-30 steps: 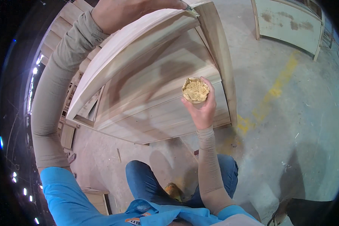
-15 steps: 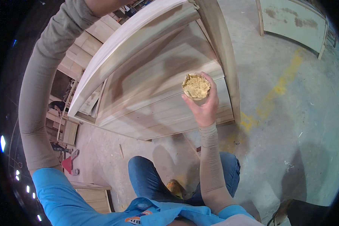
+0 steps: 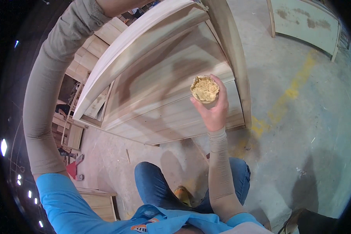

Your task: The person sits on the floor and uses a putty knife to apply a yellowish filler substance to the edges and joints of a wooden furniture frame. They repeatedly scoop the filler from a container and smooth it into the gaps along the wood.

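My right hand [image 3: 213,111] is wrapped round a small round tub of yellowish putty [image 3: 204,89], its top towards me and its rim crusted and ragged. The tub is in front of the lower boards of a large bare-wood furniture piece [image 3: 171,84] with a curved top rail and side post. Up along the far left of that piece stretches my left arm. Only the wrist and the base of my left hand [image 3: 123,4] show at the top edge; its fingers are out of the picture, so anything in them is hidden.
A curved, pale panel piece with brown smears [image 3: 306,27] stands at the far right. A yellow line [image 3: 292,93] marks the concrete floor. Stacked wood [image 3: 91,46] lies behind the furniture, and a low wooden cabinet [image 3: 99,204] is at my left. At the lower right is a dark-clothed person's leg [image 3: 316,223].
The view has shifted slightly, and my left forearm sits a little further right in it. My right hand keeps hold of the putty tub in nearly the same place.
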